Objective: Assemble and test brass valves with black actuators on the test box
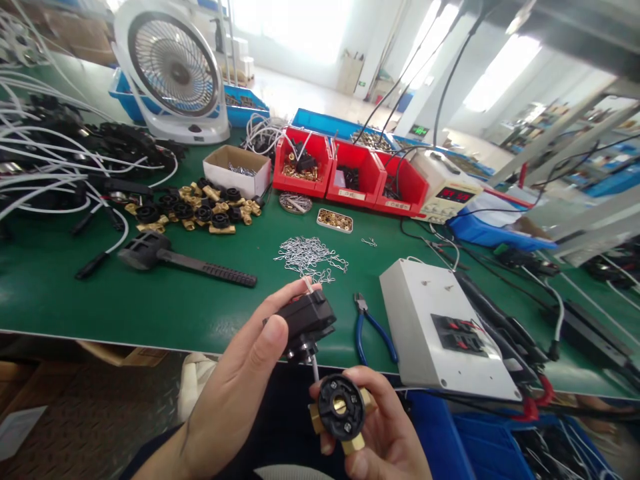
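My left hand (250, 360) is closed round a black plastic actuator housing (307, 317), which has a metal shaft end underneath and a pale cable running from it. In my right hand (385, 427) I grip a brass valve body (354, 443) with a round black cap (341, 407) facing up at me; a slotted brass stem shows in its centre. The two parts are close together but apart, over the table's front edge. Beyond my left hand lies a loose pile of wire clips (305, 257). Blue-handled pliers (370, 330) rest just beyond my right hand.
A black mallet (185, 260) lies at left, before several brass valves with black caps (200, 207). Red bins (353, 173), a white carton (237, 171) and a fan (173, 67) stand behind. To the right are a grey switch box (440, 327) and a power supply (445, 183).
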A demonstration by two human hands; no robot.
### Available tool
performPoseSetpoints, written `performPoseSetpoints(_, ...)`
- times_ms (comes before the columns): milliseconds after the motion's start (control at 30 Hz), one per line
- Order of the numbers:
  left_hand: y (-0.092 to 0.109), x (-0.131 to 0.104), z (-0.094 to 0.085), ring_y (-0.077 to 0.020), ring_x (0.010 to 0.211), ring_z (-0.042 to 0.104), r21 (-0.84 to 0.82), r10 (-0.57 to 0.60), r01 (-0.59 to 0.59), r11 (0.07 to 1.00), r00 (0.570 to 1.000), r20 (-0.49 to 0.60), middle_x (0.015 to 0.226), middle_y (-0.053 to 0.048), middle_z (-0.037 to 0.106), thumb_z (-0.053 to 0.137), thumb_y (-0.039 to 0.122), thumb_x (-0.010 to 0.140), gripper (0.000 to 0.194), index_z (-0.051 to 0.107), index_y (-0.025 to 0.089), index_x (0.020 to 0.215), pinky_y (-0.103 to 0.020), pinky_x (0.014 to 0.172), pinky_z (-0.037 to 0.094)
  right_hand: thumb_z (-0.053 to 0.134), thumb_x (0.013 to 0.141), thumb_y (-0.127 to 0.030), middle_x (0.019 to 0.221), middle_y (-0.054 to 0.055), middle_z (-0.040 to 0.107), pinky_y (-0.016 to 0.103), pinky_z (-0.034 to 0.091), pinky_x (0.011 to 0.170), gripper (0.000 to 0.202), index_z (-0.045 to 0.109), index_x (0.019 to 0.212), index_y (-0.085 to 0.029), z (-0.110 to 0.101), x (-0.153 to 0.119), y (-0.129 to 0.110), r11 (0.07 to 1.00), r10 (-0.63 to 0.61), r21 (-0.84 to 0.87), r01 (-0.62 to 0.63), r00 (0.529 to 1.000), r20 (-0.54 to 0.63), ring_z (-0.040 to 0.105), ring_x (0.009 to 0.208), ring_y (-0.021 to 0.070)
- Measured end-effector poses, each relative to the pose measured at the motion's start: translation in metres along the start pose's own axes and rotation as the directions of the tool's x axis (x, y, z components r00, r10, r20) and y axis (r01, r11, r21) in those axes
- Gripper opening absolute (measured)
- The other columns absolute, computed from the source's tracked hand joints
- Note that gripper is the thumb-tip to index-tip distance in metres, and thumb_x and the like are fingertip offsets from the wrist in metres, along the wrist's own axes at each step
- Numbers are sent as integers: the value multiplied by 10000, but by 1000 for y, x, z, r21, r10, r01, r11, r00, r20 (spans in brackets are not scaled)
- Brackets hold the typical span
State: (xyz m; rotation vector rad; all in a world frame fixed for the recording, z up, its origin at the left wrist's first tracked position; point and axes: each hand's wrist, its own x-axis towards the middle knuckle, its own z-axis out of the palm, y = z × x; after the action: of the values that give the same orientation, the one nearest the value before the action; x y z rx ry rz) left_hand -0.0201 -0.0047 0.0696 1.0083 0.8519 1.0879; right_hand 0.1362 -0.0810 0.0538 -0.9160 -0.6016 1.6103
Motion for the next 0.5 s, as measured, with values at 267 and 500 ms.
performPoseSetpoints(267,5,-6,1,-317,1243,583,43,-5,3,999,999,50,1365,20,627,446,625,936,422,598,427,1276,-532,1110,394,906,610,-344,1050,35,729,224,533,681,514,698,1079,-323,-3,-3,1,998,-35,-57,33,999,-27,657,727,121)
performPoseSetpoints(500,5,-9,4,-322,1287,541,82,11,-16,996,999,50,1405,-25,591,451,659,911,539,569,346,1334,-477,1111,411,848,675,-454,893,35,737,231,515,624,548,670,1171,-304,-3,-5,-2,995,-2,-105,0,1000,-18,668,646,130)
